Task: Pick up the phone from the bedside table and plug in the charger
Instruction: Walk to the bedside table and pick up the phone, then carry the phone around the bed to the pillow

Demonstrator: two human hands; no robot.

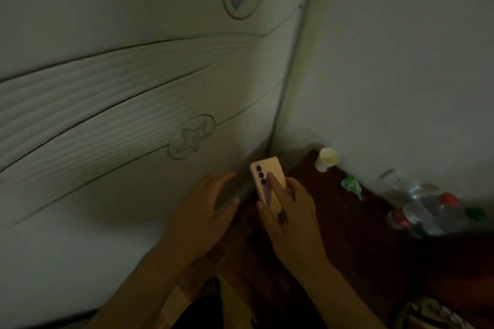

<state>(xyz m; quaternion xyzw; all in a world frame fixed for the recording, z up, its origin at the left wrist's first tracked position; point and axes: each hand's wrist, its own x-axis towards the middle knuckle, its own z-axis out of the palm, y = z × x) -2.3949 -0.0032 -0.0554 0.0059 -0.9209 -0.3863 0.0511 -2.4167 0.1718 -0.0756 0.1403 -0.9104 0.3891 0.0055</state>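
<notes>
A pale gold phone (270, 176) with three dark camera lenses on its back is held upright in my right hand (290, 219), index finger lying across its back. It hangs over the left end of the dark wooden bedside table (344, 211). My left hand (203, 208) is just to the left of the phone, fingers curled against the edge of the white carved headboard (133, 104); I cannot tell whether it holds anything. A white wall socket (398, 183) sits low on the wall behind the table. No charger cable is clearly visible in the dim light.
On the table stand a white paper cup (326, 159), a small green bottle (351, 185) and several clear plastic bottles (433, 214) with red and green caps at the right. The wall runs along the table's back. A patterned cloth (430, 314) lies at bottom right.
</notes>
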